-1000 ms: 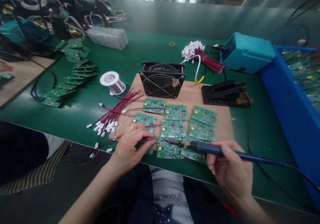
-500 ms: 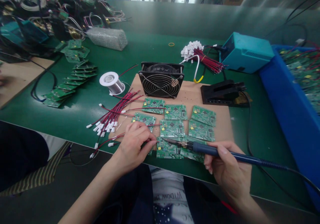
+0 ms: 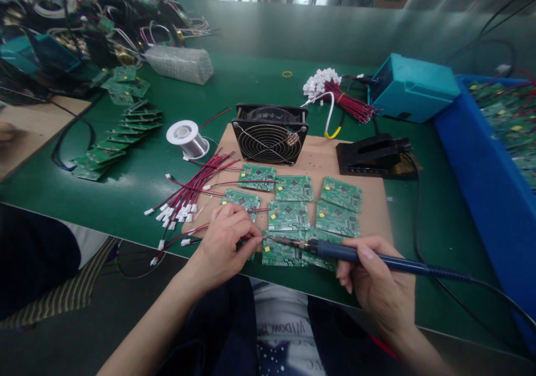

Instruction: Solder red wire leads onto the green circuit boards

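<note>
My right hand (image 3: 379, 281) is wrapped round the blue handle of a soldering iron (image 3: 355, 255), which points left. The iron's tip is at the upper left edge of a green circuit board (image 3: 285, 253) near the table's front edge. Across from it, my left hand (image 3: 229, 236) pinches a thin wire lead at that same edge, close to the tip. A white connector (image 3: 185, 242) on a dark lead sticks out left of this hand; most of the lead is hidden beneath it. More circuit boards (image 3: 288, 215) lie in rows on a brown board (image 3: 318, 166), some with red and black leads.
A black fan (image 3: 270, 134) stands behind the boards, with a solder spool (image 3: 187, 139) to its left. Bundled leads (image 3: 201, 183) lie on the left. To the right are an iron stand (image 3: 368, 155), a teal box (image 3: 414, 88) and a blue bin (image 3: 481, 197).
My right hand has moved slightly left with the soldering iron, bringing its tip nearer my left fingertips and the board's edge. My left hand has stayed nearly still.
</note>
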`<act>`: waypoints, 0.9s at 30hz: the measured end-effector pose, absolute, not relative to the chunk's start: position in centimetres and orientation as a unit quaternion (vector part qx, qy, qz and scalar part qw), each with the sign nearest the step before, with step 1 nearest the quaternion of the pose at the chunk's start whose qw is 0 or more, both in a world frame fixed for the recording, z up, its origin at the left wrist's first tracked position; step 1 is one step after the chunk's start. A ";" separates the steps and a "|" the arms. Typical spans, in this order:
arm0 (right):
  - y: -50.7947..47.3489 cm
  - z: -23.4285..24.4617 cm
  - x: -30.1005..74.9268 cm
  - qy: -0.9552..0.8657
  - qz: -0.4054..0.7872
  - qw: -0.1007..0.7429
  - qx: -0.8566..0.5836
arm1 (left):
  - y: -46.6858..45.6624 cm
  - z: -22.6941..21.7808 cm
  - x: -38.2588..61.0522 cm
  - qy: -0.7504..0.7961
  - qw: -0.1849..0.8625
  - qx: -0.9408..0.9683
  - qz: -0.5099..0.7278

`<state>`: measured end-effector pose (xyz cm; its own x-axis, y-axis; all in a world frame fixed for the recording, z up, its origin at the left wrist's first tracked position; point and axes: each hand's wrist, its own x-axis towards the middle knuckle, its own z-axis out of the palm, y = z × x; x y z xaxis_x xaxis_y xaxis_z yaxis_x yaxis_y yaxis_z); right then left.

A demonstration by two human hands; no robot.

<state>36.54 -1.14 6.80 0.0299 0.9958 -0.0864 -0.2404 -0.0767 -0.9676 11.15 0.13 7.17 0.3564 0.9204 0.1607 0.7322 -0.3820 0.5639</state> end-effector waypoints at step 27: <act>-1.7 5.8 37.3 -0.410 0.591 0.533 -0.446 | 0.3 7.8 11.6 0.531 0.196 0.798 0.208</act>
